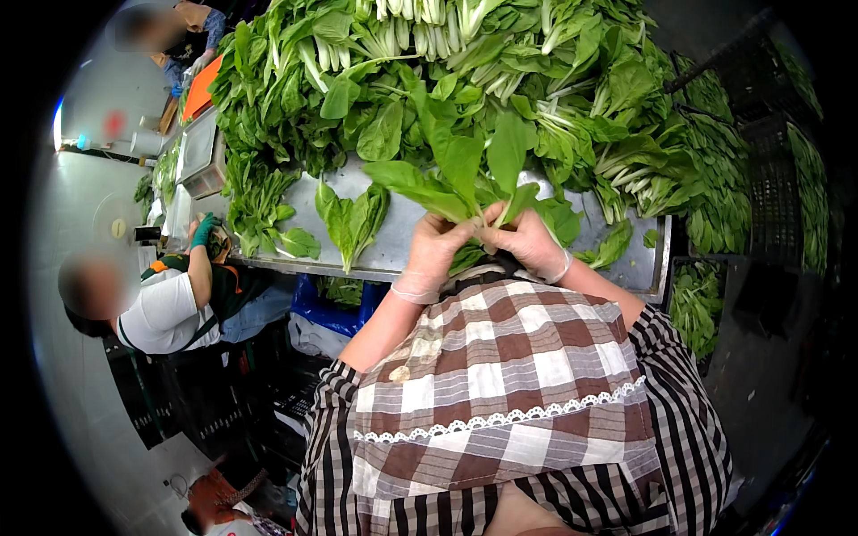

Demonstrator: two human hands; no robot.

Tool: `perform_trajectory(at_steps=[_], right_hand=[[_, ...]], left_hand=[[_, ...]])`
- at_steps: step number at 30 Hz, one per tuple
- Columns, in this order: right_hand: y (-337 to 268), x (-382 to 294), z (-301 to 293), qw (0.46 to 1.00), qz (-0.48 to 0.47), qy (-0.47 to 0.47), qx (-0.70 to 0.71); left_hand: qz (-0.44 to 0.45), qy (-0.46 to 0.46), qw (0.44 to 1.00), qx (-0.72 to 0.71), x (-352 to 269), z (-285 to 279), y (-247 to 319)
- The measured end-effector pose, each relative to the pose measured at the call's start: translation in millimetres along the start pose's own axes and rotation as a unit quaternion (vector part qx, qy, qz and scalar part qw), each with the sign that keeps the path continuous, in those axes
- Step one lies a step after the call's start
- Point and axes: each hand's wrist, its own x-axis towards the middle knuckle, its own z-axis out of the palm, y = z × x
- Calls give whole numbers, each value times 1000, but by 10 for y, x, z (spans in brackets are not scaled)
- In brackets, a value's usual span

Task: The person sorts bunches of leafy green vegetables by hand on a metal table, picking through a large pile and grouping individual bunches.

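Close in front of my checked apron, my left hand (pixel 434 246) pinches the base of a leafy green plant (pixel 461 164) with pale stems. My right hand (pixel 529 242) grips the stems beside it, and the fingertips of both hands meet there. Both hands wear thin clear gloves. The leaves fan upward and away from me. A small bunch of greens (pixel 351 218) lies apart on the metal table (pixel 389 244), left of my hands. Beyond them rises a big heap of leafy greens (pixel 382 130), with white stem ends showing at its far side. Loose leaves (pixel 611 246) rest to the right.
Crates (pixel 771 191) packed with greens stand on the right. At left are a clear plastic container (pixel 203 157) and an orange board (pixel 201 88). A co-worker (pixel 167 305) with a green glove works at the table's left; another person (pixel 194 40) is farther back. A blue bag (pixel 322 311) sits below the edge.
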Motion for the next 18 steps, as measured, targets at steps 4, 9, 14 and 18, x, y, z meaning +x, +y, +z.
perform_trajectory(at_steps=[4,9,14,18], right_hand=[[47,17,-35,999,4,43,-9],[17,8,-145,996,55,-9,-76],[-21,33,-421,845,9,39,-533],[-192,-118,-701,742,-9,-25,-670]], left_hand=[[-33,0,993,115,-10,-83,33],[149,-82,944,283,-195,-110,-9],[82,-72,976,187,-303,-41,111],[4,-16,995,94,-317,-61,82]])
